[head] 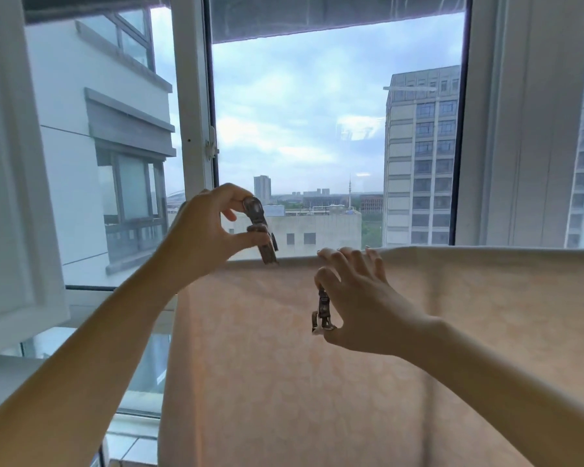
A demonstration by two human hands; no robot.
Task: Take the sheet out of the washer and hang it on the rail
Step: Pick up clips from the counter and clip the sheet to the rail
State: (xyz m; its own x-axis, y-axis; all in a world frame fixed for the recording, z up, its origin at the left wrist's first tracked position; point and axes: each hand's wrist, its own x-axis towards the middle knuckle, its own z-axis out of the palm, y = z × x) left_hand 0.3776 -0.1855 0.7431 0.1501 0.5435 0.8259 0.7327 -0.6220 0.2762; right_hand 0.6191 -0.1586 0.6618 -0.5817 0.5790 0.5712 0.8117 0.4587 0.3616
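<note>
A pale peach sheet (317,382) hangs draped over a horizontal rail that it hides; its top fold (486,252) runs from the centre to the right edge. My left hand (206,230) pinches a metal clothes peg (262,230) between thumb and fingers, right above the sheet's left end. My right hand (354,298) rests its fingertips on the top fold and holds a second metal peg (322,310) between thumb and palm, in front of the sheet.
Behind the sheet stands a large window with white frames (193,96). An open window sash (11,197) juts inward at the left. Outside are buildings and sky. A tiled floor (129,443) shows at the lower left.
</note>
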